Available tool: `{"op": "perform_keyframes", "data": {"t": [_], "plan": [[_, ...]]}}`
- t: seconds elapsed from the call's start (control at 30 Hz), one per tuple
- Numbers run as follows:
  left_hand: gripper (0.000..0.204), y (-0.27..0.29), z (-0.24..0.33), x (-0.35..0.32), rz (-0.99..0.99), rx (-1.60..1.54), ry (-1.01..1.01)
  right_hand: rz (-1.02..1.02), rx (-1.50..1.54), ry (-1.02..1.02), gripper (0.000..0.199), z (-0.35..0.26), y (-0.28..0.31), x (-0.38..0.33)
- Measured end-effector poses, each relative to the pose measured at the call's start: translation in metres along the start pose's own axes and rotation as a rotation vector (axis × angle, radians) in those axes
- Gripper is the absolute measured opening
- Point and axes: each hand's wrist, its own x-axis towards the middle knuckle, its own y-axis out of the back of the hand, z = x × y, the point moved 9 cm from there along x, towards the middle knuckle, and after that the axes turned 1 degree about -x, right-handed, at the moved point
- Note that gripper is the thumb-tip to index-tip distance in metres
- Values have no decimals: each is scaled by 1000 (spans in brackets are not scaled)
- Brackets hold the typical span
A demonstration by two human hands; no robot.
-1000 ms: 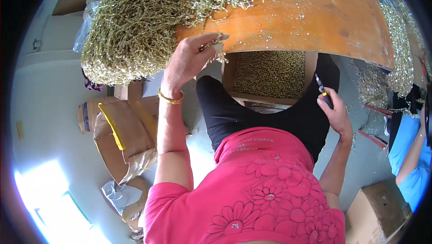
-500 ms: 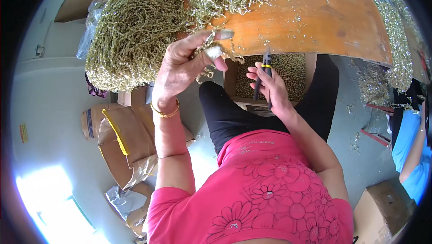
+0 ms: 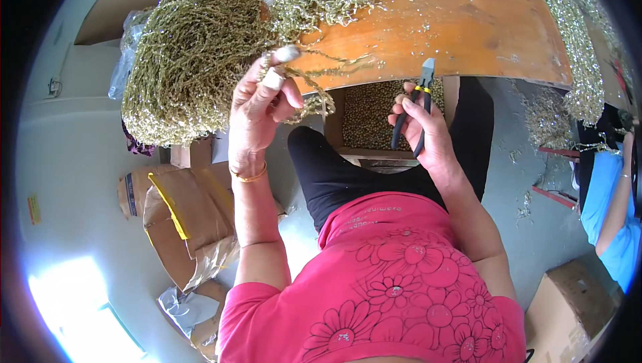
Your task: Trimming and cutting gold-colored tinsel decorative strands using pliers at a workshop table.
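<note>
Strands [image 3: 328, 102]: gold, held at the left hand [image 3: 253, 109], running from it toward the person's right. Long axis of the straighter lengths is roughly crosswise, free ends over the near margin of the table [image 3: 468, 35]; one part loops down short of the table edge. Left hand is the nearer, being in contact.

Left hand: raised, fingers curled, strands caught among them. Index and thumb tips, both with white covers, stand apart; exact pinch point cannot be told.

Pliers [image 3: 426, 86]: right of the free ends, not touching them. Nose points away from the body, roughly square to the strands. Handles spread; whether the cutting edges meet cannot be told.

Right hand [image 3: 433, 129]: closed about the pliers, thumb across the handles, in front of the bead box.

Surroundings: box [image 3: 451, 99] of gold beads [image 3: 364, 112] below the table edge; large gold heap [image 3: 194, 62] left, smaller bundle [image 3: 321, 2] beyond the strands. Co-worker's blue sleeve [image 3: 602, 189] at far right.
</note>
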Motion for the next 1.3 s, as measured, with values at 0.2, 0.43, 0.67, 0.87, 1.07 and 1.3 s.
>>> {"op": "perform_keyframes", "data": {"t": [0.2, 0.43, 0.67, 0.87, 1.07, 1.3], "plan": [[36, -24, -4, 6, -83, -69, 36, 76, -104, -117, 33, 34, 2, 2], [41, -36, -6, -8, -194, -142, 80, 157, 61, -277, 34, 69, 1, 10], [41, -22, -19, -25, -138, -276, 79, 111, 53, -81, 25, 35, 0, 16], [40, 9, -50, -30, 108, -609, 45, 138, -19, 151, 30, -13, 2, 12], [41, 3, -94, -21, 183, -509, 68, 71, -53, 131, 34, -28, -4, 9], [55, -72, -114, -2, -218, 110, 362, -38, -406, 40, 36, -16, -20, -6]]}}
